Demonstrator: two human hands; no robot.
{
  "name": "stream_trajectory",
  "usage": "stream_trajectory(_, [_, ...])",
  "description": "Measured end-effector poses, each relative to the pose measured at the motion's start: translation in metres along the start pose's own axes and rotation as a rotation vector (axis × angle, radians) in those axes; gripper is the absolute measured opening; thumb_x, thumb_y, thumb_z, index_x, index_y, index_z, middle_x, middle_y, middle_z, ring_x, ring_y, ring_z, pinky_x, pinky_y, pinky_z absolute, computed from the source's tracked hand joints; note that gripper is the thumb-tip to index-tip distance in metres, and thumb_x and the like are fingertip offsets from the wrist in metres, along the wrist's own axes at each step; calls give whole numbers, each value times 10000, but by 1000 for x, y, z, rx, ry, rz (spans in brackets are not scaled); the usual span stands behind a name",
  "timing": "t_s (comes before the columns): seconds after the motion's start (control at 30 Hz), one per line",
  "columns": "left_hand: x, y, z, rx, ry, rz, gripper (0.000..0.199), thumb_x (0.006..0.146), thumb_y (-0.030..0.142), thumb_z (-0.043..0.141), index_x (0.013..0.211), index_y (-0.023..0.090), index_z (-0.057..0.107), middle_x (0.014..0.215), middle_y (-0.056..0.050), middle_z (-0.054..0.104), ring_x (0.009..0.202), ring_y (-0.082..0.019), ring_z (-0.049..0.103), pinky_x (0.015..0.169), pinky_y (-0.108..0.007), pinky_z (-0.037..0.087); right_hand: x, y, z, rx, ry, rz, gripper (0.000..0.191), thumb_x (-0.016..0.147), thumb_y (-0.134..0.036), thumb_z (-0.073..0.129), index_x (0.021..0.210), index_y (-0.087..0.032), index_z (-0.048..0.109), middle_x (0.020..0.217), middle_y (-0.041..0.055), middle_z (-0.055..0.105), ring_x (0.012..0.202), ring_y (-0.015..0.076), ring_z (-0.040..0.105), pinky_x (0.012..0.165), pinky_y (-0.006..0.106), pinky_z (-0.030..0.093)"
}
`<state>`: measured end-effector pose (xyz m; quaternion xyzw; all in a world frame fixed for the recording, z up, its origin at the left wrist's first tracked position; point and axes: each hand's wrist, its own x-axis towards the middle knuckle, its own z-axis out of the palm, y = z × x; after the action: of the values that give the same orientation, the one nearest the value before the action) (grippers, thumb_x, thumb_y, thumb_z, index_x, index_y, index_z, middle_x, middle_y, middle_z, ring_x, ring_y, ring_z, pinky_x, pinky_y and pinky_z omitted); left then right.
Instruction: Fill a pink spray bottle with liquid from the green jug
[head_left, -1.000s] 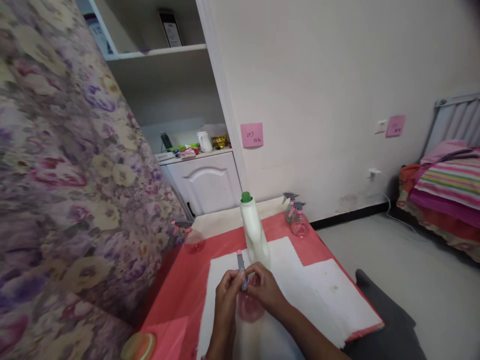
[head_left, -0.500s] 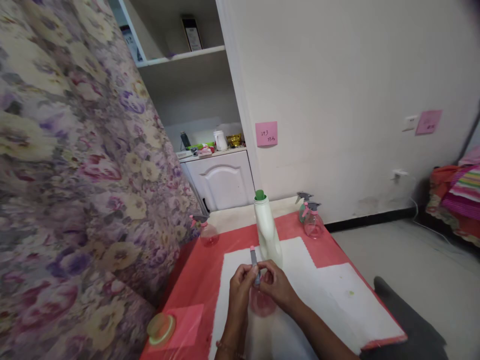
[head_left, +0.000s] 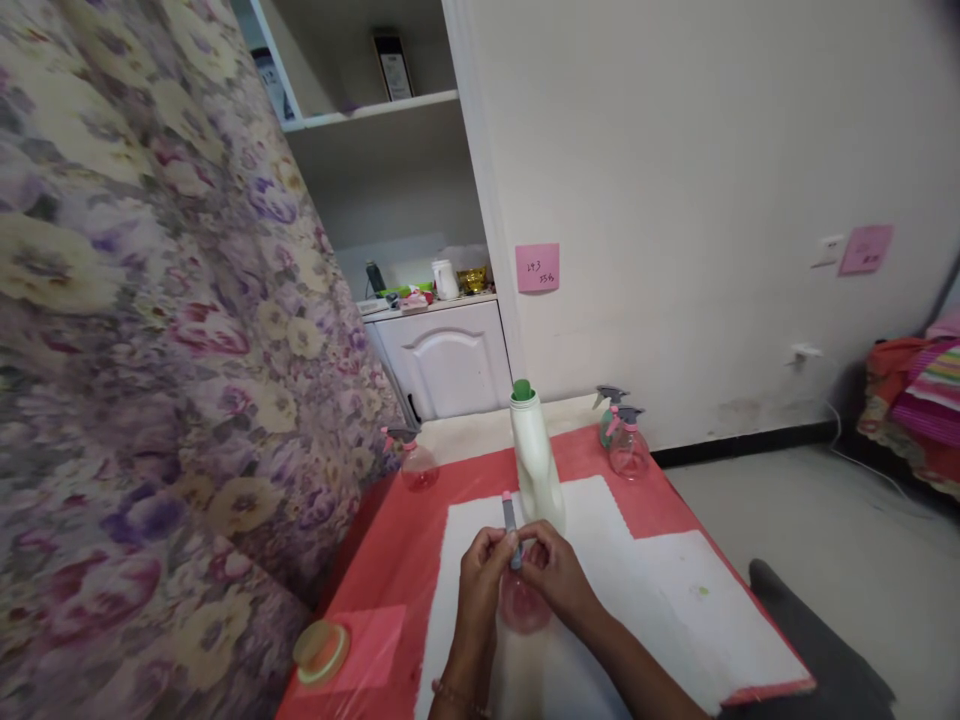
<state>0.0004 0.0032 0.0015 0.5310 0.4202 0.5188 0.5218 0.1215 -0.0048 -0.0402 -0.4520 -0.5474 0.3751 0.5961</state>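
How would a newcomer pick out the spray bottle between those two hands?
Find the red-covered table, then the tall pale bottle standing on its white sheet. Just nearer the viewer, the left hand and right hand meet at a pink-tinted spray bottle. The three other spray bottles stand farther back, untouched.

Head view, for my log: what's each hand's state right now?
Left hand: closed, holding the grey spray head.
Right hand: curled at the grey spray head; exact hold cannot be told.

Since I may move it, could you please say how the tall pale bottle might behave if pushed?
The tall pale bottle may tip if pushed high, being narrow for its height. Its smooth, contoured walls suggest stiff plastic.
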Motion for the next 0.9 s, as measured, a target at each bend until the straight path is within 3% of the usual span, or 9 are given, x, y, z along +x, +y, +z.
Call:
stream_trajectory(0.3, [-3, 4, 0, 15, 5, -3, 291, 734, 449, 697, 779, 166, 646, 681, 21, 594, 702, -152, 529, 682, -249, 435, -2, -7, -1, 4, -25, -15, 258, 694, -191, 659, 950, -201, 690, 804, -24, 559, 651, 126, 498, 624, 252, 391])
stream_trajectory(0.47, [-6, 11, 3, 56, 18, 16, 300, 747, 465, 678, 723, 170, 627, 691, 16, 606, 733, -160, 550, 690, -237, 430, 1, -6, 0, 3, -23, 7, 193, 692, -224, 669, 882, -188, 676, 747, -33, 551, 625, 129, 495, 603, 251, 396])
stream_trajectory(0.6, [-7, 11, -1, 99, 32, 16, 355, 774, 539, 620, 774, 185, 646, 702, 19, 630, 729, -171, 576, 712, -257, 448, -2, 1, -1, -22, 20, 38, 382, 628, -155, 674, 1007, -204, 662, 919, 10, 628, 727, 162, 554, 666, 275, 447])
stream_trajectory(0.73, [-4, -14, -20, 171, 58, -76, 541, 750, 674, 551, 900, 175, 698, 883, -56, 728, 901, -257, 646, 823, -348, 492, -21, 18, -5, -78, 118, 91, 524, 584, -128, 675, 1102, -195, 636, 1015, 58, 638, 879, 234, 598, 752, 337, 484])
stream_trajectory(0.9, [0, -53, -36, 109, 15, -116, 576, 697, 658, 637, 1003, 176, 714, 1091, -98, 744, 1084, -302, 651, 983, -428, 497, -45, 47, -2, -78, 130, 108, 554, 627, -160, 674, 1174, -204, 597, 1119, 85, 638, 1038, 273, 619, 765, 344, 532])
